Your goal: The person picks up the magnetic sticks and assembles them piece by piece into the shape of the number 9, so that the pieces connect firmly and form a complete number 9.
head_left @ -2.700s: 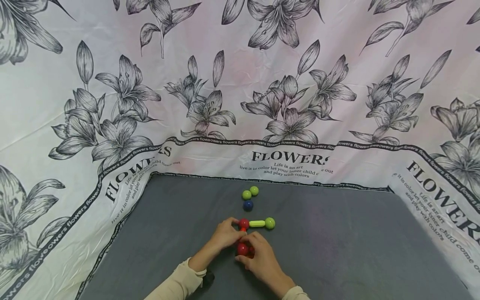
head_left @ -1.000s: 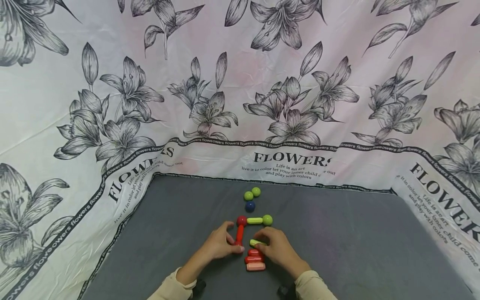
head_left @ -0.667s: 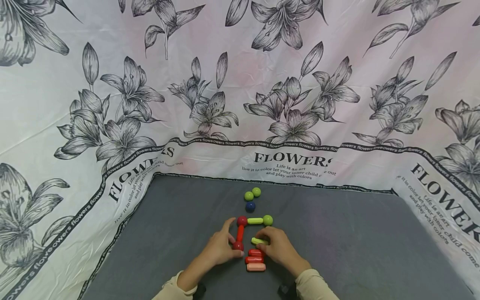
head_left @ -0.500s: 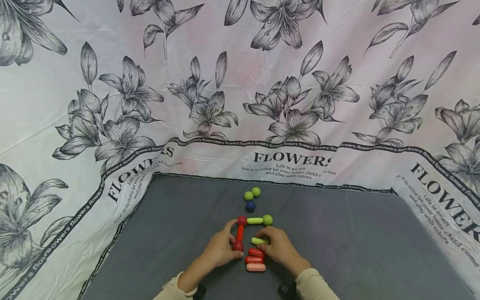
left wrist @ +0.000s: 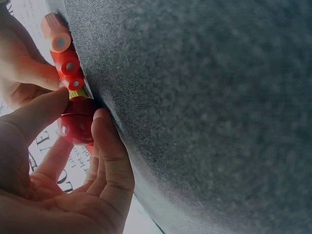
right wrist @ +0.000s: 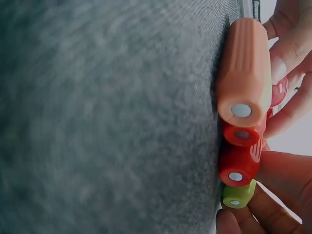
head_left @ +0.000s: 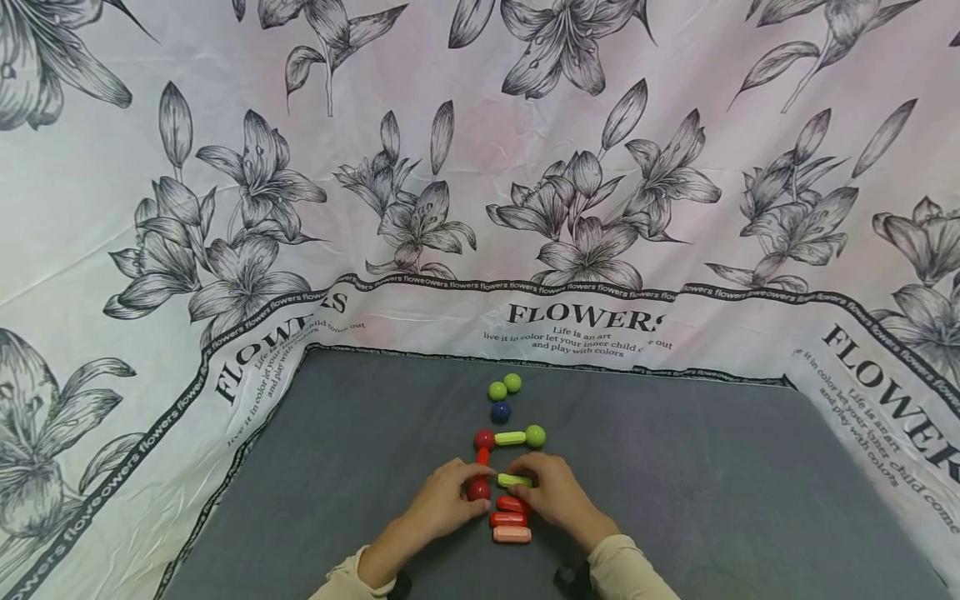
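My left hand (head_left: 444, 500) grips the near red ball (left wrist: 78, 127) between thumb and fingers. A red magnetic rod (head_left: 483, 457) runs from it to a second red ball (head_left: 484, 439), which joins a yellow-green rod (head_left: 510, 437) ending in a green ball (head_left: 535, 436). On the right, my right hand (head_left: 558, 493) pinches the right end of a loose yellow-green magnetic rod (head_left: 510, 480), whose left end lies close to the near red ball. Nearer me lie two red rods (right wrist: 239, 163) and a salmon rod (right wrist: 243, 63) with metal discs in their ends.
Beyond the joined pieces sit a dark blue ball (head_left: 500, 412) and two green balls (head_left: 497, 391) on the grey tabletop (head_left: 675, 483). A white cloth with printed flowers (head_left: 585, 325) stands along the table's back and sides.
My right hand has left the near red ball and taken the loose yellow-green rod, uncovering the other rods. My left fingers have drawn back from the far red ball onto the near one.
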A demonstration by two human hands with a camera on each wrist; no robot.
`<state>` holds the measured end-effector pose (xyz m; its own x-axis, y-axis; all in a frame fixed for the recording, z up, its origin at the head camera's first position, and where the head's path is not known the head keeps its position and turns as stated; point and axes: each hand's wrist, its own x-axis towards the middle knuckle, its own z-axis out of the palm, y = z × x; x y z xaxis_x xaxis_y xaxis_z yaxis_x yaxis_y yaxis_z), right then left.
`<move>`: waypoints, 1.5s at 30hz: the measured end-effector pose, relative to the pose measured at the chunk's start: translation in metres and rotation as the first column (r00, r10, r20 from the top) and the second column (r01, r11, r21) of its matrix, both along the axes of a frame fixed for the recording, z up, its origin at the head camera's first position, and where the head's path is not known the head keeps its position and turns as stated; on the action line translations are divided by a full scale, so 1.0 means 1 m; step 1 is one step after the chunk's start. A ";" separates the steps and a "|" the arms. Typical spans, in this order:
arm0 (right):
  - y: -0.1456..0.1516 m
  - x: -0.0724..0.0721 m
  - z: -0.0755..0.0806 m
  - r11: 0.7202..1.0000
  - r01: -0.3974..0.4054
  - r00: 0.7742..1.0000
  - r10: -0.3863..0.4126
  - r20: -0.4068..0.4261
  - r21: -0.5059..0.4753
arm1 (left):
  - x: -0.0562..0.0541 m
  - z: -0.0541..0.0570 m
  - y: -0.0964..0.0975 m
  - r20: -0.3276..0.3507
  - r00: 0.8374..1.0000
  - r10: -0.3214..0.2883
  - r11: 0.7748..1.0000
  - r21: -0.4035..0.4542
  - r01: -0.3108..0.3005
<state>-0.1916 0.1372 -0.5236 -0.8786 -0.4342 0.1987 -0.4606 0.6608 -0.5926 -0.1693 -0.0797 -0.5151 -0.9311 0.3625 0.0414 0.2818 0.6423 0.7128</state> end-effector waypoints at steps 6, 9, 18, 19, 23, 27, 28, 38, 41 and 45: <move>-0.002 0.000 0.000 0.999 -0.034 0.999 0.034 0.021 -0.017 | 0.000 0.000 0.000 -0.006 1.000 0.022 1.000 -0.010 -0.023; -0.003 0.001 -0.001 0.999 -0.043 0.998 0.044 0.037 -0.020 | 0.000 0.000 0.000 -0.008 0.999 0.031 0.999 -0.016 -0.032; -0.008 0.004 -0.001 0.997 -0.078 0.988 0.079 0.129 -0.014 | 0.001 -0.003 -0.002 0.004 0.999 0.054 0.998 -0.012 -0.054; -0.009 0.004 -0.001 0.997 -0.077 0.987 0.078 0.137 -0.014 | 0.001 -0.003 -0.002 0.002 0.998 0.056 0.998 -0.013 -0.056; -0.010 0.005 -0.002 0.996 -0.082 0.987 0.084 0.137 -0.021 | 0.001 -0.003 -0.002 -0.008 0.998 0.056 0.998 -0.012 -0.056; -0.010 0.005 -0.002 0.996 -0.084 0.987 0.085 0.135 -0.018 | 0.000 -0.003 -0.002 -0.017 0.998 0.053 0.999 -0.013 -0.053; -0.010 0.005 -0.002 0.996 -0.089 0.987 0.090 0.130 -0.018 | 0.000 -0.003 -0.002 -0.020 0.998 0.052 0.999 -0.015 -0.052; -0.010 0.006 0.000 0.996 -0.080 0.982 0.084 0.169 -0.030 | -0.001 -0.002 -0.001 -0.007 0.999 0.035 0.999 -0.020 -0.035; -0.010 0.007 0.000 0.997 -0.078 0.982 0.081 0.171 -0.027 | -0.001 -0.001 -0.001 0.000 1.000 0.028 0.999 -0.022 -0.028; -0.010 0.007 0.000 0.997 -0.072 0.982 0.076 0.172 -0.029 | -0.001 0.001 -0.001 0.007 1.000 0.018 1.000 -0.019 -0.018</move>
